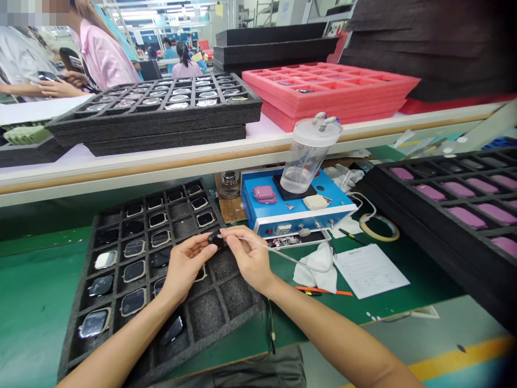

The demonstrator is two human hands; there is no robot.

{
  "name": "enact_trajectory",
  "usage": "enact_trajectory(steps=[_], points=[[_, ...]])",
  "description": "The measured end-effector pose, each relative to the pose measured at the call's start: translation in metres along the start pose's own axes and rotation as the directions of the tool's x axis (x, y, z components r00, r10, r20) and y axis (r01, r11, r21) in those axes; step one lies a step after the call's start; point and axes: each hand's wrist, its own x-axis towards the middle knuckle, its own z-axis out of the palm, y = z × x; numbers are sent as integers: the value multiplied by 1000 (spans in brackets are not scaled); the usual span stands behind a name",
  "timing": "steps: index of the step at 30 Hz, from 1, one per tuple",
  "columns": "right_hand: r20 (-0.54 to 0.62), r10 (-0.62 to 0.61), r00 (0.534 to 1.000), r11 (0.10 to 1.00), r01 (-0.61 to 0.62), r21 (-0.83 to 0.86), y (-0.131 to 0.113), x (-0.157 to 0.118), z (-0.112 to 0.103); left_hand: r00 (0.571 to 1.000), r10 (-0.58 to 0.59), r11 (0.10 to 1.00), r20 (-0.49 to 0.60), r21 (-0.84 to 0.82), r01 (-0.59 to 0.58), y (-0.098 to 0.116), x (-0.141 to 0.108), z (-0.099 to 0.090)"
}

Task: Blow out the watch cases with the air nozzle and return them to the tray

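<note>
A small black watch case [216,238] is pinched between the thumb and fingers of my left hand [186,264], above a black foam tray [189,226]. My right hand [251,257] is closed on the end of a thin clear tube [291,257], its fingertips right beside the watch case. The tube trails off to the right; its very tip is hidden by my fingers. Square smartwatches [133,302] with dark screens sit in many of the tray's compartments, some partly covered by my forearms.
Behind my hands stands a blue control box [258,215] bearing a clear cylinder [301,167] and pink cases [264,194]. To the right lie white cloth [319,269], a paper sheet [371,270], a tape roll [379,228] and a foam tray of pink pieces [468,215]. Trays line the shelf [194,164].
</note>
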Motion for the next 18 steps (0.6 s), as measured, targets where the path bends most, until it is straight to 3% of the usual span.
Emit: enact_trajectory(steps=[9,13,18], points=[[8,-2,1000,1000,2,11,0,1,1,1000,5,1000,11,2,-5,3,-1,1],[-65,-1,998,999,4,47,0,-1,1,1000,25,1000,3,0,-25,13,-2,3],[-101,161,982,984,-153,89,5,-1,-1,996,74,997,-47,-14,-74,27,0,-2]])
